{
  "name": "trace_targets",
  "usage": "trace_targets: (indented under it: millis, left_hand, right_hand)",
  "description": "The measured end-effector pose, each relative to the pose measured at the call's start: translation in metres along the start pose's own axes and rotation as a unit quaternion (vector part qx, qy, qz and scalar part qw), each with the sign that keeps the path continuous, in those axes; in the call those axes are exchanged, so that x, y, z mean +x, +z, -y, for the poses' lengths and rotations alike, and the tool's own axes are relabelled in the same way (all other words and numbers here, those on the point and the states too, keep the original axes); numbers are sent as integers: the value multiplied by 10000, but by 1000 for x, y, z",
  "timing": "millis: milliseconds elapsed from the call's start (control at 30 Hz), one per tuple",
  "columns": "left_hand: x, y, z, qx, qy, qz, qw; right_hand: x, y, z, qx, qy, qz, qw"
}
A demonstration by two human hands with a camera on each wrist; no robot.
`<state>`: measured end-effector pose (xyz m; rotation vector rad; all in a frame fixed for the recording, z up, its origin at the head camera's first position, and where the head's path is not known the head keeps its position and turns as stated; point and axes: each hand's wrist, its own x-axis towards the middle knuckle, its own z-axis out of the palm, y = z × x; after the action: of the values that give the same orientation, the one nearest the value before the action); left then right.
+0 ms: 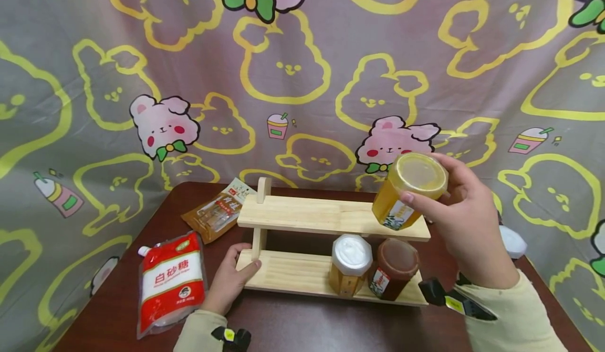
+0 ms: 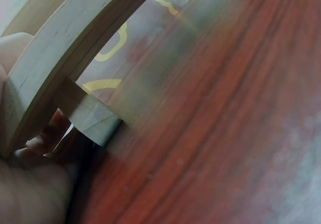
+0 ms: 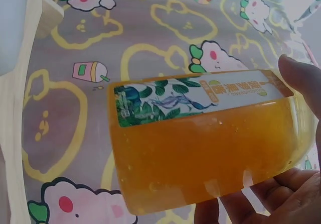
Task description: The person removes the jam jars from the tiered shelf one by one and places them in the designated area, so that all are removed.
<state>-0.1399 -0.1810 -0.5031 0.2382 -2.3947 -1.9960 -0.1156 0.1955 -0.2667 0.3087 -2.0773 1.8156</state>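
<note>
A two-tier wooden rack (image 1: 298,213) stands on the dark table. My left hand (image 1: 233,276) grips the left end of its lower shelf, thumb on top; in the left wrist view the wooden rack (image 2: 60,48) shows close up, partly blurred. My right hand (image 1: 465,218) holds a jar of yellow-orange preserve (image 1: 402,194) by its lid end, tilted, above the right part of the upper shelf. The jar's label (image 3: 200,98) shows in the right wrist view. On the lower shelf, a white-lidded jar (image 1: 350,265) and a dark red jar (image 1: 394,268) stand side by side.
Left of the rack lies a red and white sugar pouch (image 1: 172,283). Behind it is a brown spice packet (image 1: 219,210), partly beside the rack. A white-lidded container (image 1: 512,241) is partly hidden behind my right wrist. A patterned curtain (image 1: 302,79) hangs behind the table.
</note>
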Motion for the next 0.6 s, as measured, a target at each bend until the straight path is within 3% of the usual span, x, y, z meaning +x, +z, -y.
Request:
trace_targets:
  millis: [233, 600]
  left_hand:
    - [-1, -1, 0, 3, 15, 10, 10000]
    - [-1, -1, -1, -77, 79, 36, 9999]
  right_hand:
    - [-12, 0, 1, 634, -211, -280, 9974]
    - [-27, -8, 2, 1134, -221, -691, 9909]
